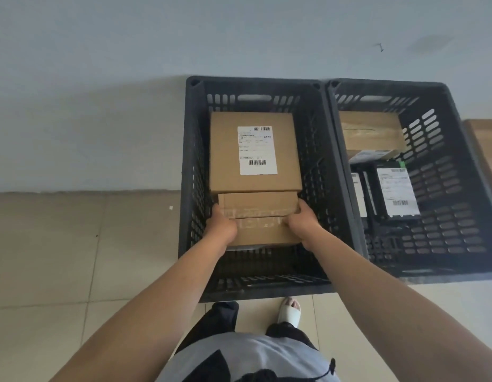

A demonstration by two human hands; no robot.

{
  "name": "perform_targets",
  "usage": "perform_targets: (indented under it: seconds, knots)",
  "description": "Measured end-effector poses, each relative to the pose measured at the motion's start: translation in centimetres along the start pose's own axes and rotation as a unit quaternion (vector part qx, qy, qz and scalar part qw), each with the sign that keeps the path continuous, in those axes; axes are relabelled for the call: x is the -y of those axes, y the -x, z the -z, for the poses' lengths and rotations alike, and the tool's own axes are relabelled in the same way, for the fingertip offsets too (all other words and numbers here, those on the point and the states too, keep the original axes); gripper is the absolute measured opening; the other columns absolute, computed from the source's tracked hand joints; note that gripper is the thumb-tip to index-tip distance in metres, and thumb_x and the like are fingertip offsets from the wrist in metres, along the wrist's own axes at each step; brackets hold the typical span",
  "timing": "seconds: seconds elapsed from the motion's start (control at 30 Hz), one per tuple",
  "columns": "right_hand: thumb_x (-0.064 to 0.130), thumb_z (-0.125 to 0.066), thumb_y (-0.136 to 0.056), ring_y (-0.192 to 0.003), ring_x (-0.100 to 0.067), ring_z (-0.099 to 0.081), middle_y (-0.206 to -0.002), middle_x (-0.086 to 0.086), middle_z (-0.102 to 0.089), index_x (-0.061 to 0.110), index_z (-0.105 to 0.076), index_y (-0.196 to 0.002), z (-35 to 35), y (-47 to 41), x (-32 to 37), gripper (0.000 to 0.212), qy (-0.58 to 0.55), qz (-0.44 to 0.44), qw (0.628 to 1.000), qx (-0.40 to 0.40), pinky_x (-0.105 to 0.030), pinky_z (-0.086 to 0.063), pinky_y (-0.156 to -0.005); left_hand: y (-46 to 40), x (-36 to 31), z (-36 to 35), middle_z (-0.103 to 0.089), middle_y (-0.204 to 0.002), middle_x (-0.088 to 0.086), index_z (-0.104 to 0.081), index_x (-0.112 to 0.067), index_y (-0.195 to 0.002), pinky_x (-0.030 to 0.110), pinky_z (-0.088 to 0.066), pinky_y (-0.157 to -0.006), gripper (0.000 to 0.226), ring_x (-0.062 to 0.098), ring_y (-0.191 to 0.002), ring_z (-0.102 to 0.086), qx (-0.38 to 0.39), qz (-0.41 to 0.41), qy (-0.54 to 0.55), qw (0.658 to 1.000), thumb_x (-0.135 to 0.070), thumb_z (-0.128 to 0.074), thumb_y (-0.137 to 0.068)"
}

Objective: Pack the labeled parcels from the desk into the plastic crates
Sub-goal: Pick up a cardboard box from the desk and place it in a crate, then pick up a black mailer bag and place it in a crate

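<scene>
Parcel in hand: small brown cardboard box (262,219), held inside the left crate (189,166), just in front of the larger labelled parcel (256,151) that already sits toward the crate's far end

Grip: left hand (221,227) on the box's left end, right hand (301,223) on its right end, fingers curled over the top edges; both hands clamped on the same box, one per short side

Key relation: long axis of the box runs left to right, across the crate's width, square to the crate's long axis. The box lies between the two hands, neither hand nearer than the other. Its far long edge sits against or just beside the near edge of the labelled parcel; cannot tell whether they touch. Something pale shows under the box's near edge; cannot tell whether the box rests on it or hangs above it

Free space: open crate floor lies on the near side of the box, toward the person

Right crate (460,150) stands touching the left crate and holds a taped brown box (371,130) at the far end and dark labelled parcels (393,188) nearer

Judgement: placing step nearly done. Next move probably needs a straight drop with both hands releasing outward; side clearance to the crate walls looks tight for the fingers
</scene>
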State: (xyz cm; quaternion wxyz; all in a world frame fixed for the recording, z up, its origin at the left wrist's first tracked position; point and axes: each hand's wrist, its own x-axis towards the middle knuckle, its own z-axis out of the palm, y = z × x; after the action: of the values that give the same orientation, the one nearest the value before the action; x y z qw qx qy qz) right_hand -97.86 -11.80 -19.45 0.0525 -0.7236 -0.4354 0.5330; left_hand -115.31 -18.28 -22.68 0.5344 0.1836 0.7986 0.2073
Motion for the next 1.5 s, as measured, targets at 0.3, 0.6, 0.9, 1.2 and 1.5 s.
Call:
perform_targets:
  seconds: [0.3,0.6,0.9,1.2,1.5]
  knots:
    - [0.009,-0.05,-0.105,-0.118,-0.024,-0.051,-0.145,-0.007,-0.054,0.021,-0.04,-0.151,0.5,0.5,-0.3,0.048,-0.004,0.008,1.0,-0.002,-0.045,-0.042,-0.108,0.6,-0.2,0.0,-0.031,-0.165,0.006,-0.008,-0.026,-0.165,0.051,-0.035,-0.12,0.077,0.034,-0.148,-0.035,0.011,0.011,0.027,1.0,-0.008,-0.051,-0.104]
    - [0.019,-0.056,-0.105,-0.149,-0.029,-0.037,-0.163,-0.003,-0.036,0.028,-0.026,-0.162,3.5,5.9,-0.4,0.064,-0.093,0.047,0.994,-0.026,-0.047,-0.035,-0.118,3.3,-1.3,0.0,-0.018,-0.17,0.0,-0.001,-0.033,-0.164,0.052,-0.026,-0.125,0.087,0.03,-0.155,-0.023,-0.058,-0.052,0.075,0.994,-0.009,-0.056,-0.101]
    - [0.018,-0.062,-0.102,-0.116,-0.016,-0.067,-0.122,0.002,-0.07,0.025,-0.066,-0.125,11.1,13.2,-5.7,0.025,-0.276,0.11,0.954,-0.043,-0.037,-0.056,-0.101,13.0,-7.8,-4.0,-0.049,-0.152,-0.005,-0.051,-0.029,-0.142,0.036,-0.039,-0.111,0.038,0.018,-0.141,-0.046,-0.002,-0.266,0.016,0.964,-0.022,-0.054,-0.105]
    - [0.009,-0.06,-0.099,-0.1,-0.025,-0.075,-0.104,-0.009,-0.079,0.015,-0.074,-0.115,22.8,15.6,-14.5,0.022,-0.413,0.138,0.895,-0.097,-0.041,-0.06,-0.088,23.7,-9.4,-17.9,-0.07,-0.115,-0.006,-0.069,-0.028,-0.111,0.032,-0.056,-0.097,0.015,0.012,-0.105,-0.068,0.155,-0.281,-0.019,0.947,-0.021,-0.058,-0.104]
    - [0.006,-0.057,-0.097,-0.089,-0.026,-0.073,-0.099,-0.016,-0.077,0.008,-0.073,-0.108,33.7,16.9,-26.0,0.02,-0.505,0.135,0.834,-0.176,-0.041,-0.056,-0.085,29.7,-9.1,-33.4,-0.076,-0.107,0.004,-0.073,-0.019,-0.108,0.028,-0.059,-0.087,0.02,0.018,-0.102,-0.071,0.251,-0.269,-0.061,0.928,-0.007,-0.058,-0.101]
